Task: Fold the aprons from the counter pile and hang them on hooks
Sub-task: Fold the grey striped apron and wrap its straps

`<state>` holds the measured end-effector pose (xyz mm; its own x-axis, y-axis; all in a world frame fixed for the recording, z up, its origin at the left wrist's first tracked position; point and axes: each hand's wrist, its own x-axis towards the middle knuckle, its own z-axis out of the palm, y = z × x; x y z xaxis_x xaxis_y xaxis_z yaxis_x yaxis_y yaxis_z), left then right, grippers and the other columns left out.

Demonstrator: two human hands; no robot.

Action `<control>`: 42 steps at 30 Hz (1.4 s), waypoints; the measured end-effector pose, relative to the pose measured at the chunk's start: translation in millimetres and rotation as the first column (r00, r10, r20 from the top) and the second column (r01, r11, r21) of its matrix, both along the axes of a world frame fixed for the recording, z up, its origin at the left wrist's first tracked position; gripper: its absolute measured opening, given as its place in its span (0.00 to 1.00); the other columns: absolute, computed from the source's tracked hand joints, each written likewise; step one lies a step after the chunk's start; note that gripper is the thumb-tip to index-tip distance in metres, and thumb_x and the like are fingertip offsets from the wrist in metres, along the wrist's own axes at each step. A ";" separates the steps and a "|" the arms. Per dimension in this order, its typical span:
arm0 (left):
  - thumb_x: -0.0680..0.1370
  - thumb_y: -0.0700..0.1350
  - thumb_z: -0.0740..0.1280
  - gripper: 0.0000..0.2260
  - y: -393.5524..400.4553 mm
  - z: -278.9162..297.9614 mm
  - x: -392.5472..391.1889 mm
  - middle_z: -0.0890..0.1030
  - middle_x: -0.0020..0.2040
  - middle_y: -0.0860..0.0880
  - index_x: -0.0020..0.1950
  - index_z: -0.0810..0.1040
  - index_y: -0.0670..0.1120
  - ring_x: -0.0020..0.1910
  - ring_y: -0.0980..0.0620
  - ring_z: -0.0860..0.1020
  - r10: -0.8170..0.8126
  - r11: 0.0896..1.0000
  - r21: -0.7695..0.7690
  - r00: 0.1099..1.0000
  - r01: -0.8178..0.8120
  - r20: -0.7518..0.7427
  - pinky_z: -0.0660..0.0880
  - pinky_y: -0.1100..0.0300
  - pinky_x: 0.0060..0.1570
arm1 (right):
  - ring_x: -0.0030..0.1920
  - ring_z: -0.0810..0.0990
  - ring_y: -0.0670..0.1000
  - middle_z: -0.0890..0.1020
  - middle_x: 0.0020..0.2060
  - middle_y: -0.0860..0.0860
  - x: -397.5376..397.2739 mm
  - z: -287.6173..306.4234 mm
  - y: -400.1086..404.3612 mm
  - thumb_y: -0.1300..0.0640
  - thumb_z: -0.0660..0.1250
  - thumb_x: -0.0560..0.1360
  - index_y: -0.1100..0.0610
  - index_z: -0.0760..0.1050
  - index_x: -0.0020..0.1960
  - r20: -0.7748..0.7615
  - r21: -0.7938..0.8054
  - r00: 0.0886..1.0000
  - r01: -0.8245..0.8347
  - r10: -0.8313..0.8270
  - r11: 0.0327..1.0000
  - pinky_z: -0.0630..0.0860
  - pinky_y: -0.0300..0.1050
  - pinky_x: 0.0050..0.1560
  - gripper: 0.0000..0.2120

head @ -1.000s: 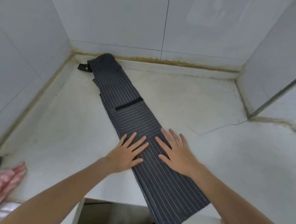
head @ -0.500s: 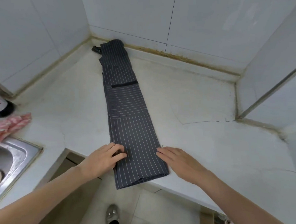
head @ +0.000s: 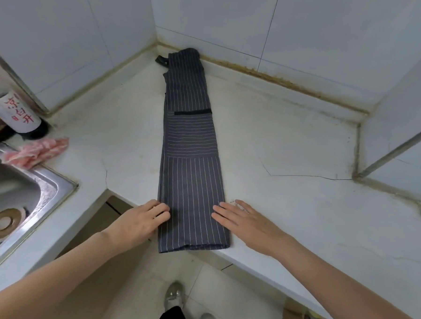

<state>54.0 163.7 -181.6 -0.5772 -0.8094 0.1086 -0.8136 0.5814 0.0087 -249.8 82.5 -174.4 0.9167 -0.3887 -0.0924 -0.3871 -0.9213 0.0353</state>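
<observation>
The striped apron [head: 191, 158] lies on the white surface [head: 289, 163], folded into one long narrow band. Its long axis runs from you toward the corner of the tiled walls: the far end, with a dark strap loop [head: 161, 60] beside it, reaches the back wall, and the near end hangs a little over the front edge of the surface. A dark pocket trim [head: 193, 112] crosses the band about halfway.

Your left hand [head: 140, 222] touches the left edge of the apron near its near end, the fingers bent at the edge; I cannot tell if they pinch the cloth. Your right hand [head: 245, 222] lies flat with straight fingers, the fingertips on the right edge.

At the left stand a steel sink [head: 31, 198], a pink cloth [head: 35, 151] and a bottle [head: 14, 113].
</observation>
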 end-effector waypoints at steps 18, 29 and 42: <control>0.81 0.42 0.59 0.12 -20.1 29.7 8.6 0.80 0.42 0.45 0.47 0.80 0.38 0.41 0.54 0.75 0.770 0.611 0.706 0.478 -0.359 -0.424 0.70 0.73 0.38 | 0.50 0.80 0.56 0.83 0.49 0.55 60.1 29.5 -32.2 0.54 0.62 0.79 0.56 0.75 0.59 0.053 0.807 0.657 0.415 -0.752 0.419 0.74 0.48 0.53 0.11; 0.79 0.53 0.62 0.16 -43.0 26.9 -0.2 0.78 0.37 0.47 0.39 0.75 0.42 0.38 0.48 0.76 0.840 0.454 0.760 0.508 -0.465 -0.191 0.71 0.60 0.39 | 0.48 0.74 0.57 0.76 0.43 0.57 96.9 23.3 -63.4 0.53 0.51 0.82 0.61 0.71 0.45 -0.255 0.678 0.406 0.722 -0.878 0.137 0.67 0.44 0.48 0.16; 0.71 0.69 0.26 0.37 -58.1 -1.3 -37.1 0.50 0.77 0.46 0.76 0.45 0.55 0.74 0.36 0.45 0.281 0.904 0.268 0.936 -0.333 0.214 0.47 0.44 0.71 | 0.43 0.75 0.56 0.78 0.42 0.55 99.5 19.5 -53.7 0.51 0.52 0.82 0.59 0.71 0.47 -0.034 0.511 0.402 0.793 -0.915 0.330 0.69 0.45 0.42 0.15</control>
<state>16.9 105.6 -182.9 -0.2833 -0.9290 -0.2381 -0.9557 0.2940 -0.0100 -150.3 28.8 -154.9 0.1026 -0.9454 -0.3093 -0.9030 0.0419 -0.4277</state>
